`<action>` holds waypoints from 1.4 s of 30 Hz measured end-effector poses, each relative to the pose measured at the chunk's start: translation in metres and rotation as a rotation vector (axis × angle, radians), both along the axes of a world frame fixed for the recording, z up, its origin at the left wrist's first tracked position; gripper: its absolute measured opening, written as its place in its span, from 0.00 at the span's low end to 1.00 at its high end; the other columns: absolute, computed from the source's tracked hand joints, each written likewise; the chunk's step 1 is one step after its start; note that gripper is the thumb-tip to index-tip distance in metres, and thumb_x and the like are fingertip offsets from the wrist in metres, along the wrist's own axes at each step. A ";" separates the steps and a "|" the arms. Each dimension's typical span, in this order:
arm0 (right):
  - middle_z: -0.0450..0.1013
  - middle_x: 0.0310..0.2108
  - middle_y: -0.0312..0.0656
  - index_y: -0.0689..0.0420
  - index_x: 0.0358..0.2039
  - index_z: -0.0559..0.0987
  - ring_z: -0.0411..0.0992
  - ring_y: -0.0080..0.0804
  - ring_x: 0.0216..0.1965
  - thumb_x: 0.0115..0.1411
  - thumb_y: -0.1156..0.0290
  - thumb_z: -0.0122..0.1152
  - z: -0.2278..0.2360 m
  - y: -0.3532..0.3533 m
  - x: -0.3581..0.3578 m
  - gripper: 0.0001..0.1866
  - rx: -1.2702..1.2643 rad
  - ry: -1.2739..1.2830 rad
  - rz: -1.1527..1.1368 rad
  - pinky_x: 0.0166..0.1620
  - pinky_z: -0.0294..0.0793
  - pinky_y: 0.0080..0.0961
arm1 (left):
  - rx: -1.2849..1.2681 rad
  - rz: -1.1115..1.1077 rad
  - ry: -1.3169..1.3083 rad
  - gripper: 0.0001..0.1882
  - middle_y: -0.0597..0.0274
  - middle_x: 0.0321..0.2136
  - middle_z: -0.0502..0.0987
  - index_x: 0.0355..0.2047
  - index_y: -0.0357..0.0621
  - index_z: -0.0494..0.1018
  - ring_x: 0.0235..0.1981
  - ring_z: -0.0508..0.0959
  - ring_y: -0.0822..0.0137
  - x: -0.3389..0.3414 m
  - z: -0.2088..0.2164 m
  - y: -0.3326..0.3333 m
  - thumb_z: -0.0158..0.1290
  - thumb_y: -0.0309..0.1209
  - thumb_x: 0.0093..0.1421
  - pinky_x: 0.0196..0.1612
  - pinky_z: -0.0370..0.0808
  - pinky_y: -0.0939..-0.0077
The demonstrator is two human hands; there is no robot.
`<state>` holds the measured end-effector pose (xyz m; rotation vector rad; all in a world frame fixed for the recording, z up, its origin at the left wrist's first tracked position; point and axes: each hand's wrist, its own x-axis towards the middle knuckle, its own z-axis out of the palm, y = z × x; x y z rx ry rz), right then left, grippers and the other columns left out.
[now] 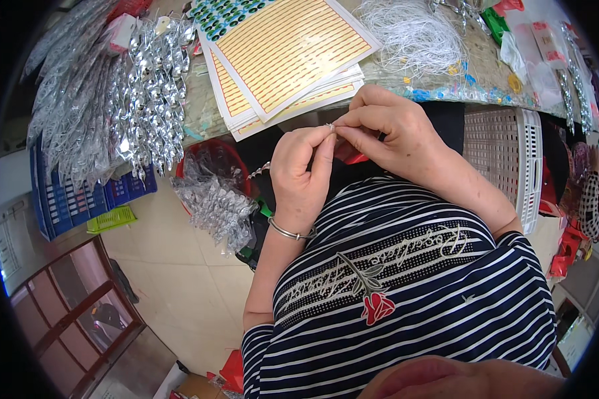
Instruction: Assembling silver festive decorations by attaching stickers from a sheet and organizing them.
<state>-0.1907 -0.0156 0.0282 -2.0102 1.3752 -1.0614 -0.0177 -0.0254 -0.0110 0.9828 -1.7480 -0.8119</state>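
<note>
My left hand (301, 169), with a metal bangle (287, 230) at the wrist, meets my right hand (396, 130) in front of my chest, just off the table's near edge. Thumb and forefinger are pinched together on both hands, their tips almost touching. Between them is a tiny pale, shiny bit (331, 126), too small to name. Just beyond the hands lies a stack of yellow sheets (293, 53) printed with rows of thin dark reddish strips. A sheet of green and blue oval stickers (226, 16) lies at the stack's far left.
A tangle of white string (412, 36) lies right of the sheets. Silver twisted strands (156, 86) and clear-wrapped bundles (80, 100) hang over the table's left edge. Below are a blue crate (66, 193) and a bag of silver pieces (216, 206). A white plastic basket (529, 166) stands at right.
</note>
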 end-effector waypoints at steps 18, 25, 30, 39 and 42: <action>0.71 0.30 0.33 0.60 0.32 0.75 0.74 0.18 0.31 0.60 0.76 0.58 -0.022 0.001 0.000 0.02 0.671 -0.821 0.046 0.34 0.75 0.16 | 0.677 -0.093 0.416 0.05 0.65 0.28 0.78 0.34 0.34 0.76 0.27 0.74 0.80 0.001 0.013 0.009 0.54 0.24 0.60 0.33 0.72 0.88; 0.75 0.29 0.35 0.60 0.37 0.74 0.75 0.21 0.32 0.63 0.73 0.54 -0.013 -0.001 -0.001 0.05 0.820 -0.816 0.055 0.37 0.76 0.17 | 0.656 -0.052 0.389 0.06 0.67 0.28 0.79 0.35 0.34 0.78 0.28 0.74 0.83 0.001 0.016 0.007 0.55 0.24 0.59 0.32 0.71 0.90; 0.73 0.32 0.36 0.61 0.41 0.74 0.74 0.19 0.32 0.63 0.72 0.55 -0.011 -0.002 0.000 0.08 0.702 -0.645 0.067 0.37 0.75 0.16 | 0.629 -0.036 0.362 0.05 0.70 0.26 0.78 0.35 0.34 0.78 0.25 0.72 0.85 -0.001 0.014 0.005 0.56 0.23 0.59 0.29 0.68 0.92; 0.70 0.29 0.31 0.57 0.33 0.74 0.64 0.14 0.26 0.64 0.69 0.52 -0.009 -0.001 -0.003 0.06 0.726 -0.751 -0.010 0.28 0.62 0.11 | 0.659 -0.096 0.243 0.07 0.66 0.30 0.80 0.36 0.35 0.79 0.32 0.75 0.79 0.003 0.013 0.008 0.56 0.25 0.58 0.38 0.71 0.86; 0.69 0.24 0.30 0.56 0.32 0.72 0.60 0.11 0.20 0.65 0.68 0.51 -0.013 -0.003 -0.005 0.07 0.765 -1.026 0.054 0.23 0.57 0.11 | 0.745 -0.126 0.220 0.07 0.65 0.30 0.80 0.35 0.35 0.79 0.32 0.76 0.79 0.005 0.015 0.011 0.57 0.25 0.57 0.38 0.72 0.85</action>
